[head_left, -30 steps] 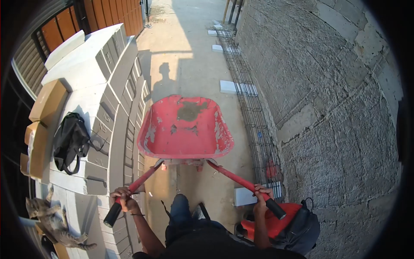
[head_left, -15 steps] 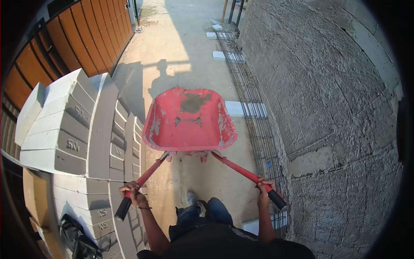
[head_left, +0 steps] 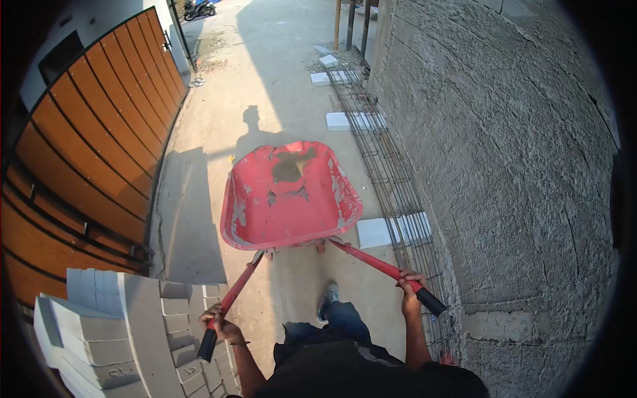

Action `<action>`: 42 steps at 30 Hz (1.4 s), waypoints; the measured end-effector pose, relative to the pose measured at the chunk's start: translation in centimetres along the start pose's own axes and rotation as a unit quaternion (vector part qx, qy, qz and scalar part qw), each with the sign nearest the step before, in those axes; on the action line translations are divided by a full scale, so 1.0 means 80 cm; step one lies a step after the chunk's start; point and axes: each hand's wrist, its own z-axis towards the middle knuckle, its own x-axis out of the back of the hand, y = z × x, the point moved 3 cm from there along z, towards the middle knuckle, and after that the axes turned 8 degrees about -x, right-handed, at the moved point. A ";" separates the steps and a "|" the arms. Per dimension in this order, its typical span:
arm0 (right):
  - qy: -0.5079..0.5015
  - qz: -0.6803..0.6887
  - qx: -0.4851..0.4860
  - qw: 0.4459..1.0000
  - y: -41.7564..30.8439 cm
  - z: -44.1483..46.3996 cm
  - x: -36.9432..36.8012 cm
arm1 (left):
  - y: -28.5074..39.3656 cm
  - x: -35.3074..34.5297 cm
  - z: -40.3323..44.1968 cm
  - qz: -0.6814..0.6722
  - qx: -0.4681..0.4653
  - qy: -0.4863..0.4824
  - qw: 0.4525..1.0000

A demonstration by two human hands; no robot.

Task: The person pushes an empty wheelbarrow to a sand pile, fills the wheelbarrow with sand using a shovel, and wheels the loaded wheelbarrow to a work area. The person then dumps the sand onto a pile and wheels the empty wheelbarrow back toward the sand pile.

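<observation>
A red wheelbarrow stands in front of me, its tray holding no load but marked with grey residue and a dark patch near the far end. My left hand is closed round its left red handle, just above the black grip. Round the right handle, just above that side's black grip, the fingers of my right hand are wrapped. Both handles slope up from the tray toward me.
Stacked pale blocks stand at the lower left, below an orange slatted gate. Along the rough grey wall on the right lie steel rebar cages on white blocks. A motorcycle is far off at the top left.
I have moved forward with the wheelbarrow. The block stack, rebar and white blocks have shifted back toward me; the cat, black bag and red bag are out of view, and more gate shows.
</observation>
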 end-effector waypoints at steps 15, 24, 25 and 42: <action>-0.084 -0.058 0.013 0.995 0.088 0.514 -0.289 | -0.422 -0.322 0.224 0.024 -0.018 0.096 0.995; -0.080 -0.070 0.007 0.994 0.109 0.851 -0.485 | -0.678 -0.550 0.390 0.038 -0.022 0.045 0.998; -0.065 -0.057 -0.010 0.996 0.127 0.885 -0.495 | -0.710 -0.569 0.400 0.025 -0.029 0.042 0.998; -0.100 -0.040 -0.054 0.993 0.248 1.581 -0.846 | -1.231 -1.015 0.680 0.085 -0.041 0.098 0.991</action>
